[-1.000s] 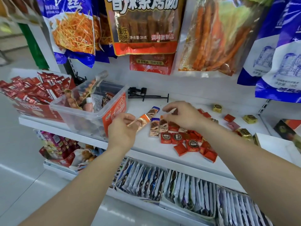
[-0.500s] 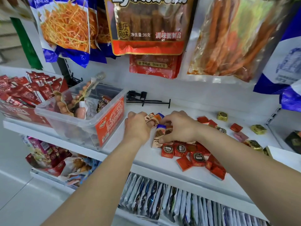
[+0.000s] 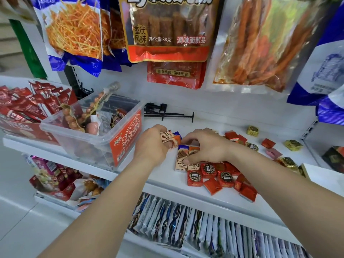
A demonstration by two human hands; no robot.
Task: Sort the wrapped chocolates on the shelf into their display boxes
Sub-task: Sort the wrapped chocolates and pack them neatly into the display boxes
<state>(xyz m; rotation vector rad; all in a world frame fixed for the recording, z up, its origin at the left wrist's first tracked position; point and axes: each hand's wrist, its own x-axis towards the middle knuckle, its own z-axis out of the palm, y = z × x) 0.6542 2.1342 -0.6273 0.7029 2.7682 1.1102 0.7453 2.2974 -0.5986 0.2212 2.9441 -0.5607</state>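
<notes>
On the white shelf [image 3: 219,200] lie several long brown wafer bars [image 3: 181,161], a pile of red square chocolates [image 3: 221,175] and scattered gold-wrapped chocolates [image 3: 252,130]. My left hand [image 3: 150,144] grips a small bunch of long bars [image 3: 170,139] just above the shelf. My right hand [image 3: 206,147] is curled over the bars lying flat, its thumb and fingers pinching one of them. A white display box [image 3: 323,176] stands at the right edge, and a dark box [image 3: 334,157] sits behind it.
A clear plastic tub [image 3: 89,140] of sausage snacks stands left of my hands, with a red carton of sachets [image 3: 24,108] beyond it. Black peg hooks [image 3: 167,113] lie at the back. Snack bags [image 3: 167,28] hang overhead. Sachets fill the lower shelf [image 3: 186,224].
My left hand came right from beside the tub to meet my right hand. My right hand dropped onto the flat bars and curled round one. The view moved closer.
</notes>
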